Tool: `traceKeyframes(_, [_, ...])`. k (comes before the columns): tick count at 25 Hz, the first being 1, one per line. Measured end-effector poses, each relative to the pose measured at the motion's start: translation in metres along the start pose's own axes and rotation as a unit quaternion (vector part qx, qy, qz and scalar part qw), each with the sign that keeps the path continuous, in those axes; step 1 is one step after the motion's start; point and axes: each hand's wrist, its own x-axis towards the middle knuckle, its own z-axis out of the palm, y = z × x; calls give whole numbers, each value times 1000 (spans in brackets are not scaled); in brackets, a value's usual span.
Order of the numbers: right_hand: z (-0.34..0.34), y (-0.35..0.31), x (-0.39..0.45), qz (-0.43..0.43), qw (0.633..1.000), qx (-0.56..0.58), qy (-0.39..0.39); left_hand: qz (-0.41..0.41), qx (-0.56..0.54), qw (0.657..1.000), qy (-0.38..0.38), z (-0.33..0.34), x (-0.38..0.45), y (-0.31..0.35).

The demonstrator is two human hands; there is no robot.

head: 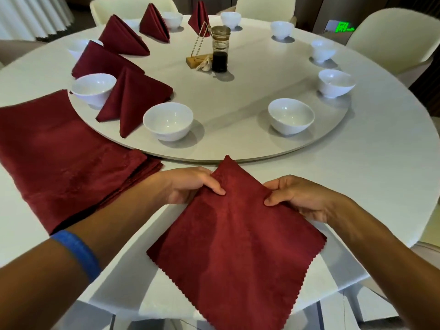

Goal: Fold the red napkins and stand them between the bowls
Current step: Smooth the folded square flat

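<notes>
Both hands — left hand (190,184) and right hand (295,198) — pinch the red napkin (238,234) with their fingers by its side edges, one point aimed up-frame — toward the bowls (167,121).

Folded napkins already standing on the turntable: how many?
5, all along the left and far arc: nearest, next, third, fourth, farthest behind the sauce bottle. None seems hidden.
</notes>
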Motion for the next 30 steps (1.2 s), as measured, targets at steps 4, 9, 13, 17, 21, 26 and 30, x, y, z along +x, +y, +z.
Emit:
traceKeyframes(4, [-1, 1, 1, 0, 999, 47, -2, -4, -25, 1000, -8, 0, 3, -1])
traceKeyframes(9, [4, -3, -15, 9, 999, 2, 37, 37, -17, 999, 2, 11, 6, 7])
traceKeyframes(13, [14, -6, 2, -104, 939, -110, 309, 147, 246, 928, 238, 21, 18, 2])
traceKeyframes(17, [48, 1, 18, -240, 780, -472, 334, 365, 516, 730, 258, 27, 25, -20])
traceKeyframes(21, [67, 35, 30, -141, 760, -585, 245, 268, 597, 728, 203, 29, 26, -52])
traceKeyframes(26, [64, 43, 36, -132, 744, -602, 258, 283, 595, 696, 285, 11, -55, -144])
traceKeyframes(30, [65, 43, 38, -131, 739, -608, 261, 278, 601, 656, 363, 22, -88, -153])
